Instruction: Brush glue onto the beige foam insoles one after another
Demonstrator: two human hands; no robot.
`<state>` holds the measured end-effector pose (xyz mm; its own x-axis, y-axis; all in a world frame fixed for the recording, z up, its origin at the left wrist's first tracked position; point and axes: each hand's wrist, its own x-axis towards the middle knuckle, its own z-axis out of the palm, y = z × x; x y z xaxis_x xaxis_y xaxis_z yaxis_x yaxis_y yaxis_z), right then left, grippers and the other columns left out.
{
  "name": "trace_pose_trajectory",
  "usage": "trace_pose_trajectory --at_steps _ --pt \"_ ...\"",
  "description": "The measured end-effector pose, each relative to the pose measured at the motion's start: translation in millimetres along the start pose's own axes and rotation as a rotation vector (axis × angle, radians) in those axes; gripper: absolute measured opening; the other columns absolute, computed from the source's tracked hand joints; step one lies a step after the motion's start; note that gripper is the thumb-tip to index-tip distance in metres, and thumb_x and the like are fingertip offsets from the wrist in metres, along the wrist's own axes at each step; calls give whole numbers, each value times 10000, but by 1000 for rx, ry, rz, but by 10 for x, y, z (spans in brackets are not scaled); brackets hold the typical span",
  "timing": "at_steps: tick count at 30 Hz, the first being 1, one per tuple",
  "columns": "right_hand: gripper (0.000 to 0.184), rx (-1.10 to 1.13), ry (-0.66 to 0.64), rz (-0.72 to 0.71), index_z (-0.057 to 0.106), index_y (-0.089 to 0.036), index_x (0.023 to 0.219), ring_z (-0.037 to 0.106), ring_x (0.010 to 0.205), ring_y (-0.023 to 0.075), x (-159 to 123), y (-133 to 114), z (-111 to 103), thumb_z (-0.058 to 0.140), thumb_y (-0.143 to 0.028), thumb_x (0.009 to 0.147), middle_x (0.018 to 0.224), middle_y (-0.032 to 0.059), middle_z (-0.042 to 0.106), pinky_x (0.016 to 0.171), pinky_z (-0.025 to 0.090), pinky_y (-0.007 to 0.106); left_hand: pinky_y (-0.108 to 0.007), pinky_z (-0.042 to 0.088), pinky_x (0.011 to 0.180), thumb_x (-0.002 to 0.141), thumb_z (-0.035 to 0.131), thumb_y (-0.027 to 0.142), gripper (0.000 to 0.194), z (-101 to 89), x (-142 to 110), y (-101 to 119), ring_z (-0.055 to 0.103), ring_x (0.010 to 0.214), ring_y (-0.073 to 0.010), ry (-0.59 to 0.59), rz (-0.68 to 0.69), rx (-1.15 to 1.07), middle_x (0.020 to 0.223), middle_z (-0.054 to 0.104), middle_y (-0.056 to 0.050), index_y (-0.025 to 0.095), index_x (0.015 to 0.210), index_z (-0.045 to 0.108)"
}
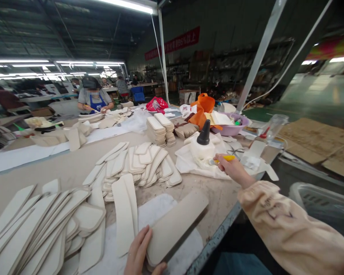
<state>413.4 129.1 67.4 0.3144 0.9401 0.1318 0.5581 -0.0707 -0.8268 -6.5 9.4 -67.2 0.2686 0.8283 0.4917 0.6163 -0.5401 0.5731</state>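
In my right hand (232, 170) is a brush with a yellow handle (228, 157). Its tip is at the side of a white glue-like container (200, 152) topped by a black cone (204, 133). The container stands on a crumpled white cloth (186, 158). My left hand (140, 250) grips the near end of a long beige panel (177, 225) with rounded corners, fingers on its left edge and thumb at the near end. The panel is slightly raised over a white sheet (162, 204). Beside it lie two narrow cream pieces (123, 214).
Loose piles of cream pieces (46, 225) cover the table's left and middle (140, 162). Neat stacks (156, 131) stand behind. At the back right are a purple basin (235, 130), orange cloth (202, 109) and a clear jar (276, 128). A co-worker (94, 97) sits across.
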Motion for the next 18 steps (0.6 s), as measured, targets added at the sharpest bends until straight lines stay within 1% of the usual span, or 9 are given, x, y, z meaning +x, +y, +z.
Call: trace_pose_trajectory --at_steps 4,10,15,18 --pt "448 -84 -45 29 613 -205 756 422 427 106 130 47 64 445 -606 864 483 -38 487 439 331 234 -461 465 997 792 601 479 605 -5 7 25 527 1210 -313 35 -18 -18 1335 536 -130 253 1338 470" --pt "476 -113 -71 83 632 -191 753 451 432 119 231 118 149 440 -613 860 488 -30 504 442 365 244 -431 480 987 787 609 483 575 -15 4 13 558 1178 -297 60 -33 -14 1304 570 -120 248 1302 512" --pt "495 -57 -26 87 648 -176 864 431 415 109 262 90 72 458 -632 842 516 -31 512 428 362 246 -426 492 984 779 624 468 584 -61 31 66 575 1161 -296 58 -36 -10 1293 583 -115 255 1310 510" --pt "508 -31 -19 69 647 -178 865 417 410 103 224 52 32 468 -652 830 510 -38 492 431 354 248 -423 498 982 770 645 444 605 -104 54 89 580 1158 -296 48 -21 7 1292 585 -116 254 1325 497"
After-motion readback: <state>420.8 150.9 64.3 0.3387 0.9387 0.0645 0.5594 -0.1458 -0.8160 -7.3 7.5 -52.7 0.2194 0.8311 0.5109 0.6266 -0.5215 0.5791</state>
